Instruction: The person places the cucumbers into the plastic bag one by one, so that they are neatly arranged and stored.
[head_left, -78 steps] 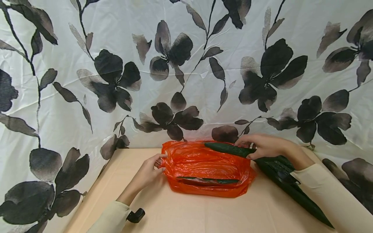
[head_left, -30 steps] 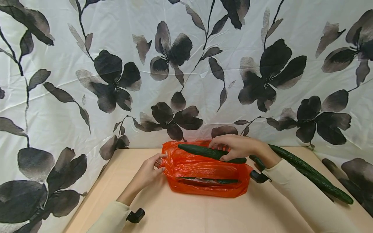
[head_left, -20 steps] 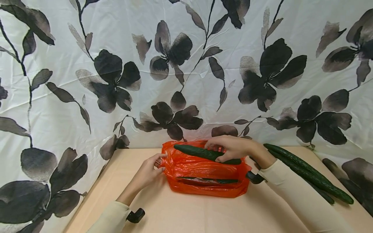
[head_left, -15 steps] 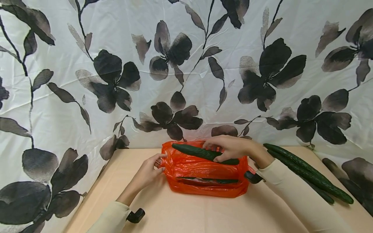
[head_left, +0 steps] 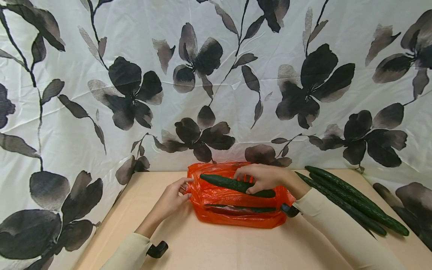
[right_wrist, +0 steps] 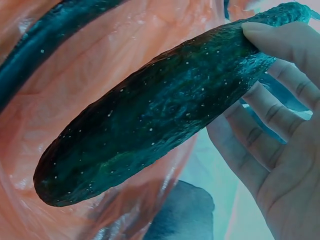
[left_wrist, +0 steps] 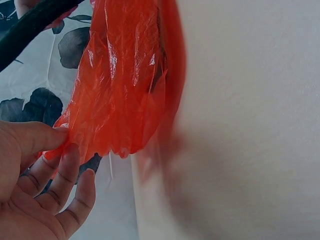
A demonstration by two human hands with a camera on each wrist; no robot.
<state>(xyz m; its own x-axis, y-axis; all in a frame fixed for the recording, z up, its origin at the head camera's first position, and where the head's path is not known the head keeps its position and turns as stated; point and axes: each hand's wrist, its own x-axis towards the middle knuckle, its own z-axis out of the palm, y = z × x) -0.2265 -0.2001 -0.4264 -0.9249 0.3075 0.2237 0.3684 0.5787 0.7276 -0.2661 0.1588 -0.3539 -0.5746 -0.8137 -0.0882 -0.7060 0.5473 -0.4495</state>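
An orange-red plastic bag (head_left: pixel 236 221) lies on the table with its mouth open, and a dark green cucumber (head_left: pixel 264 210) shows inside it. My left hand (head_left: pixel 173 198) pinches the bag's left edge between thumb and fingers; the left wrist view shows the thin film (left_wrist: pixel 120 75) bunched at the fingertips. Over the bag's mouth, my right hand (head_left: pixel 264 176) grips another cucumber (head_left: pixel 219 181) near its right part, slightly tilted with the left end higher. Up close in the right wrist view, this bumpy cucumber (right_wrist: pixel 150 115) lies between thumb and fingers, in front of the bag.
Several cucumbers (head_left: pixel 364 204) lie side by side at the table's right, partly behind the right sleeve (head_left: pixel 337 225). Both wrists carry a small black device (head_left: pixel 158 249). A floral cloth (head_left: pixel 216 93) hangs behind the pale table (head_left: pixel 209 247).
My right hand has carried the cucumber left from the bag's right side to over its mouth, then slightly lower. The left hand has stayed at the bag's left edge.
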